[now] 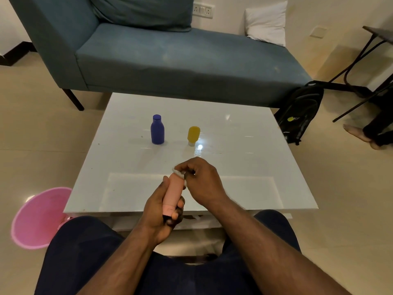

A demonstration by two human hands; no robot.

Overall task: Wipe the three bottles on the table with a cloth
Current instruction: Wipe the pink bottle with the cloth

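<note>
So the pink bottle (173,193) is being held up over the near edge of the white table (244,133), tilted with its far end pointing away from the person. It's being gripped around its lower part by the left hand (161,211), fingers curled round it. A small white cloth (178,173) is being pinched against the bottle's far end by the right hand (202,179), fingers bunched tight on it; only a bit of the cloth is being shown past the fingers.

The other two are being left standing on the table, further back and well apart from the hands: the blue bottle (157,130) upright on the left, and the yellow bottle (193,135) to its right, standing on its pale cap.

Beyond the table a teal sofa (170,58) is being seen, with a white pillow (266,23) at its right end. A pink bin (38,218) is sitting on the floor to the left, a black backpack (302,111) leaning at the right.
</note>
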